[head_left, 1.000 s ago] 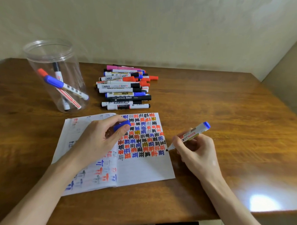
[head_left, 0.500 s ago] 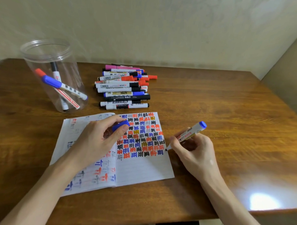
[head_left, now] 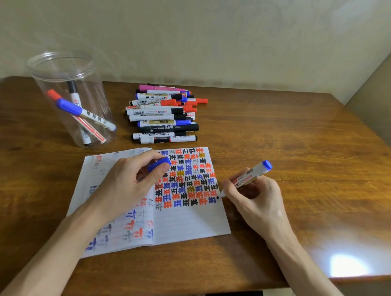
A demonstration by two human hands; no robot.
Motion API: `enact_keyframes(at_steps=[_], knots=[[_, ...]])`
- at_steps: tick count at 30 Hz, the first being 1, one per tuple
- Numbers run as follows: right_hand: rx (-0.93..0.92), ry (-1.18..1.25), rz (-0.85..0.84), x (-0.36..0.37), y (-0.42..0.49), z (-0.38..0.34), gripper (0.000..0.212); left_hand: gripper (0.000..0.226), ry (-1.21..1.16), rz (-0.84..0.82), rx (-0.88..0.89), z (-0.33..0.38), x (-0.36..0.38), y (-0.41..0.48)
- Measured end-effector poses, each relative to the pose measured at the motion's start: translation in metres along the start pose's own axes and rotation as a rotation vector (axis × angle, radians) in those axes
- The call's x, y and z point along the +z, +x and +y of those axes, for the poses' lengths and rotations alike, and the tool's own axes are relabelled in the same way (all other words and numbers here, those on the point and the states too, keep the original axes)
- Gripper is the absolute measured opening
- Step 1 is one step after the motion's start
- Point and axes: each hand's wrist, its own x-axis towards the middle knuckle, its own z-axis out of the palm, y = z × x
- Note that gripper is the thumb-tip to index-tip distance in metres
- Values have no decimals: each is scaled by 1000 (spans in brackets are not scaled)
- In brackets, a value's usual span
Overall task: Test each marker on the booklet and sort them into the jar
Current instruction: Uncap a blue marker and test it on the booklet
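Three markers (head_left: 80,112) leaning inside clear jar (head_left: 96,93), back left on table (head_left: 301,140). Beside it, heaped markers (head_left: 162,115), uncountable, barrel print unreadable. Open booklet (head_left: 187,220) crowded with black, red, blue, gold characters. Left hand (head_left: 124,185) pinching blue cap (head_left: 159,164) over page; right hand (head_left: 258,197) gripping uncapped marker (head_left: 250,175), tip at right page's edge.

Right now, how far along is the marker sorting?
Done: three markers lean in the jar, and rows of test marks sit on the booklet. In hand: the right hand holds an uncapped blue marker with its tip at the page's right edge; the left hand pinches a blue cap. Left: the pile of markers behind the booklet, probably untested.
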Motion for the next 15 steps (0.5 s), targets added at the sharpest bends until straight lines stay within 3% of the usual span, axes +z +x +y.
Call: enact_keyframes(at_steps=[15], knots=[[-47, 14, -1, 0, 2, 3, 16, 27, 5, 3, -7, 0, 0, 0]])
